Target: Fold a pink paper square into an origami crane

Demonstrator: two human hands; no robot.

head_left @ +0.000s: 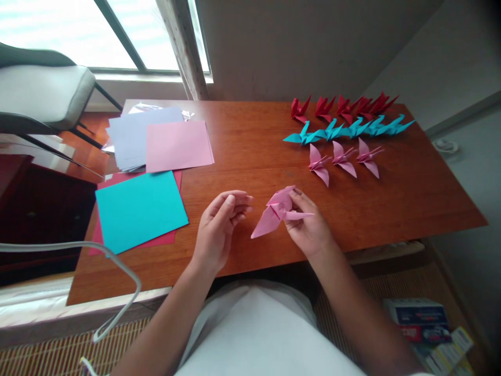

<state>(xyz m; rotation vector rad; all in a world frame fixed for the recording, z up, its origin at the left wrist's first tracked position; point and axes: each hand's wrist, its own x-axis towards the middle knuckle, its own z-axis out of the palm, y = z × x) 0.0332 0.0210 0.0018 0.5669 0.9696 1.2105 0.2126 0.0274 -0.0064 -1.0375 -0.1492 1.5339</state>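
Note:
A pink origami crane (pixel 278 204) with spread wings is pinched between the thumb and fingers of my right hand (pixel 309 224), above the front part of the table. To its left, my left hand (pixel 221 224) is loosely curled with nothing visible in it, a small gap away from the crane's wing. Three finished pink cranes (pixel 342 158) stand in a row on the right of the table. Behind them run a row of several blue cranes (pixel 354 129) and a row of several red cranes (pixel 338 108).
On the wooden table's (pixel 242 141) left side lie pink sheets (pixel 178 146), pale lilac sheets (pixel 131 138), a turquoise sheet (pixel 143 209) and red paper (pixel 162 238) under it. A white cable (pixel 129 274) loops near the front left. A chair (pixel 47 94) stands by the window.

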